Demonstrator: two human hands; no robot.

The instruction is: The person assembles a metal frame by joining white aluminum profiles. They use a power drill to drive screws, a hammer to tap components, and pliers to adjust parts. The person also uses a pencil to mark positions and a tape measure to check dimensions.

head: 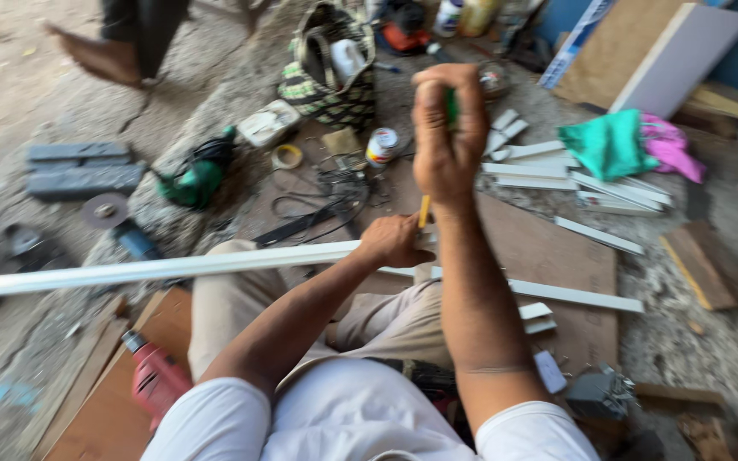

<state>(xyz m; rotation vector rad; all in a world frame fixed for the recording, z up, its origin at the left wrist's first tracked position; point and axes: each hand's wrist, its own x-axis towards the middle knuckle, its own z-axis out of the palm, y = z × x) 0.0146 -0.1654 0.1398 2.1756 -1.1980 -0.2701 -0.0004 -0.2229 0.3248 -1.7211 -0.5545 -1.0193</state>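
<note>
White long plastic trim strip (155, 269) runs left-right across the lap, long axis nearly horizontal. Left hand (395, 241) sits at its right part, fingers curled, clamping it. Right hand (446, 137) is raised above, fist closed around a green-handled tool (452, 107), yellow tip (424, 211) pointing down just beside the left hand.

A rough floor workshop: red power drill (154, 376), green grinder (194, 181), cut white strips (548, 171), plywood boards (625, 43).

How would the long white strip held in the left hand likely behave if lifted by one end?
The long white strip looks thin and hollow, so probably light. It reaches far beyond the left hand, so it may sag or whip. Its smooth, flat-sided look suggests it would slide rather than roll.
</note>
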